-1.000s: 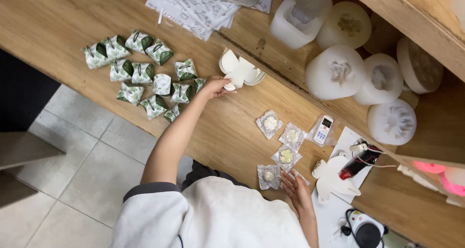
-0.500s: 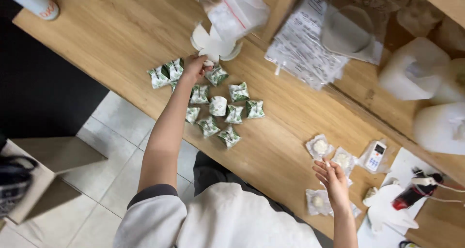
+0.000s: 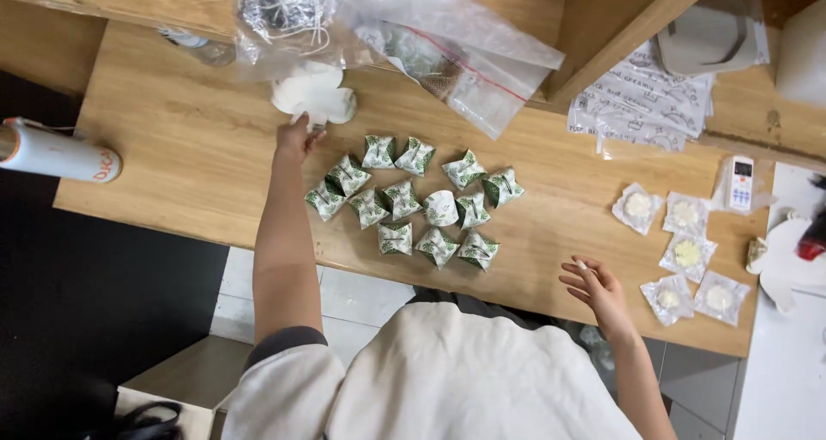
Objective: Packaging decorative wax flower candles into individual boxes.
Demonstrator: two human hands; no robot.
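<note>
My left hand [image 3: 295, 136] reaches across the wooden table [image 3: 172, 147] and pinches the near edge of a white flower-shaped paper piece [image 3: 314, 96]. Just right of that hand lies a cluster of several small green-and-white folded packets [image 3: 413, 201]. My right hand [image 3: 594, 289] hovers with fingers apart over the table's near edge and holds nothing. To its right lie several clear wrapped round sweets [image 3: 684, 252].
Clear plastic bags [image 3: 430, 36] lie at the back of the table under a wooden shelf [image 3: 619, 18]. A white cylinder [image 3: 56, 152] lies at the left edge. Printed papers [image 3: 645, 96], a small white remote [image 3: 739, 183] and white paper shapes [image 3: 787, 264] sit at the right.
The view has swung left. My left hand has carried the white flower-shaped piece further left along the table, past the packets. My right hand has lifted off the wrapped sweets.
</note>
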